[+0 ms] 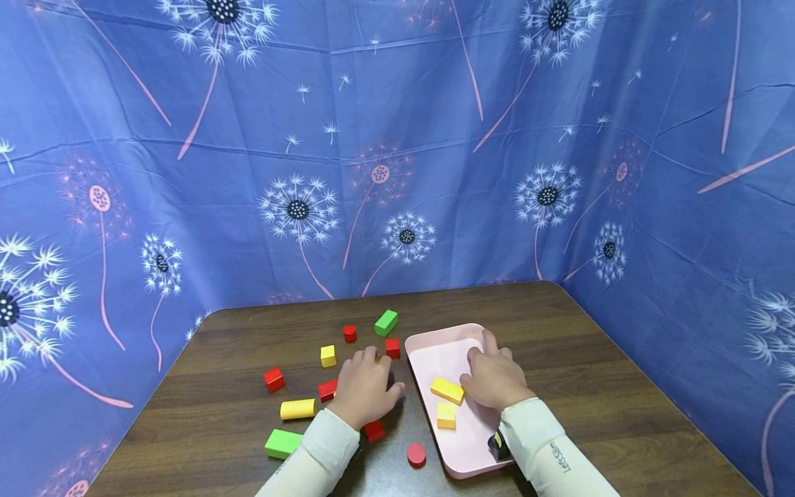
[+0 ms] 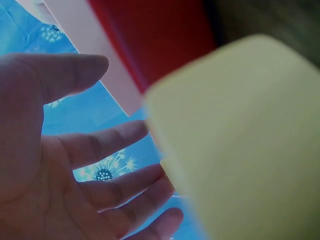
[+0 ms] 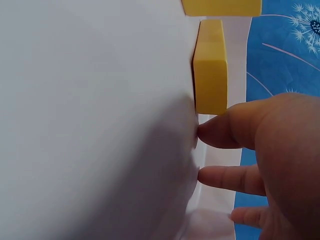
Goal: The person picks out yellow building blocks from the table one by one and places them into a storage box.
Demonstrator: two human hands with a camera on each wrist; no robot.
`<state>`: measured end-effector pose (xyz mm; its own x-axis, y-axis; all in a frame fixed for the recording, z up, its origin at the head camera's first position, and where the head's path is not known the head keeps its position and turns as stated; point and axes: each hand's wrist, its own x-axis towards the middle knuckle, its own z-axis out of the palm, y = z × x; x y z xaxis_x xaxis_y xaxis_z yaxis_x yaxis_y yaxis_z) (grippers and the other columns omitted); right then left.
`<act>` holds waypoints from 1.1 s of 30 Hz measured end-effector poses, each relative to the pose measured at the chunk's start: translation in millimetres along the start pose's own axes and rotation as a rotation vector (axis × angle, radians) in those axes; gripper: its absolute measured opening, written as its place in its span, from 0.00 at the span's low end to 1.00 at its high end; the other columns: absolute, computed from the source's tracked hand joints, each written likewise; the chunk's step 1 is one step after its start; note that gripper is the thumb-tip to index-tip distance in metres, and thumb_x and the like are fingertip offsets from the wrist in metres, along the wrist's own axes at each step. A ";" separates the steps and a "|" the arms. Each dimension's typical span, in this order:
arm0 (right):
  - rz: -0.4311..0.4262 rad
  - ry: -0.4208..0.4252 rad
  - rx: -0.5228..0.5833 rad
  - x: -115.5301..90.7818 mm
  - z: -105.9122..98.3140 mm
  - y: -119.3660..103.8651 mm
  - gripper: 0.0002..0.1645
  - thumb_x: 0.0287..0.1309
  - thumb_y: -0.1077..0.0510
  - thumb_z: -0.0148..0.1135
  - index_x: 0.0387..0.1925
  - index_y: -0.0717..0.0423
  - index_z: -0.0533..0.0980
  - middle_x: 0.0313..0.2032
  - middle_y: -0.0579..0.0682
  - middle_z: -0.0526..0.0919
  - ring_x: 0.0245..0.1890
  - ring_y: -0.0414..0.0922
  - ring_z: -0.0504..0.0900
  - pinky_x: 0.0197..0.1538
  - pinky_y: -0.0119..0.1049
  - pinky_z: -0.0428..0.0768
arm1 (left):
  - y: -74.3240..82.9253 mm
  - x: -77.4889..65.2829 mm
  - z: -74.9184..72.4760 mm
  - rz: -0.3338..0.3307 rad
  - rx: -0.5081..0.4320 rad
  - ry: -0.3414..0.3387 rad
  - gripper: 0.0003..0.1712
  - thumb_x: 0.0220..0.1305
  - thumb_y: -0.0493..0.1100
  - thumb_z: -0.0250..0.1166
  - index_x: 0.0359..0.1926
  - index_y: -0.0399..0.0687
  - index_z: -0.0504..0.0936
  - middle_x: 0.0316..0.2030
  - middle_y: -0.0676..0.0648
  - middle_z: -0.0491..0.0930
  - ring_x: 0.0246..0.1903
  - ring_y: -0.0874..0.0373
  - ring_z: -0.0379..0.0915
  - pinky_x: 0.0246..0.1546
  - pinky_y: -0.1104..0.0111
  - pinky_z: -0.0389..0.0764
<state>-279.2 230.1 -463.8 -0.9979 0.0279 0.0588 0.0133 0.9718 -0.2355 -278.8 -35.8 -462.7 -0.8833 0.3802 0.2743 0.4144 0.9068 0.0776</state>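
My left hand (image 1: 366,390) is over the scattered blocks just left of the pink tray (image 1: 462,471), its fingers and thumb spread apart and nothing gripped. In the left wrist view, a blurred yellow block (image 2: 240,130) looms close to the camera beside the fingertips, with a red block (image 2: 160,35) behind it. My right hand (image 1: 495,378) reaches into the tray, and its thumb and fingertips touch the tray's floor in the right wrist view. Near that thumb lies a long yellow block (image 3: 211,70). A yellow cube (image 1: 446,415) sits in the tray closer to the front.
Left of the tray lie a yellow cylinder (image 1: 297,409), a green block (image 1: 283,443), a red cube (image 1: 274,379) and a yellow cube (image 1: 328,356). Farther back are a red cylinder (image 1: 350,333) and a green block (image 1: 386,322). A red disc (image 1: 416,455) lies near the tray's front-left side.
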 end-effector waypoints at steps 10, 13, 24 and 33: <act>-0.004 -0.005 -0.010 1.0 0.5 1.0 0.31 0.55 0.43 0.68 0.55 0.56 0.80 0.78 0.64 0.52 0.53 0.64 0.74 0.41 0.59 0.81 | 0.0 0.8 1.5 0.029 0.016 0.078 0.26 0.62 0.57 0.69 0.52 0.43 0.87 0.55 0.41 0.86 0.53 0.43 0.82 0.52 0.48 0.81; -0.005 -0.005 -0.007 0.8 0.6 1.0 0.30 0.55 0.43 0.68 0.55 0.56 0.80 0.78 0.64 0.51 0.53 0.65 0.74 0.41 0.60 0.81 | 1.2 -0.4 0.5 0.029 0.017 0.091 0.26 0.61 0.56 0.70 0.51 0.42 0.87 0.54 0.41 0.87 0.52 0.43 0.83 0.51 0.48 0.81; -0.003 0.003 -0.001 0.8 1.5 2.0 0.30 0.55 0.43 0.69 0.55 0.56 0.81 0.78 0.64 0.51 0.55 0.65 0.74 0.42 0.60 0.81 | 4.5 -0.8 -1.4 0.034 0.041 0.104 0.20 0.60 0.53 0.69 0.44 0.41 0.88 0.51 0.41 0.88 0.47 0.40 0.86 0.51 0.48 0.82; -0.003 0.004 -0.012 1.9 3.1 2.6 0.29 0.54 0.43 0.69 0.53 0.55 0.81 0.78 0.64 0.52 0.54 0.65 0.75 0.41 0.59 0.81 | 5.2 -4.6 -0.6 0.043 0.100 0.082 0.20 0.57 0.56 0.71 0.39 0.45 0.89 0.41 0.46 0.81 0.37 0.47 0.82 0.43 0.52 0.82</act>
<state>-281.3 232.0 -467.2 -0.9977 0.0255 0.0632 0.0108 0.9747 -0.2232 -272.4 -33.0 -463.0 -0.8424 0.4067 0.3534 0.4242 0.9051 -0.0305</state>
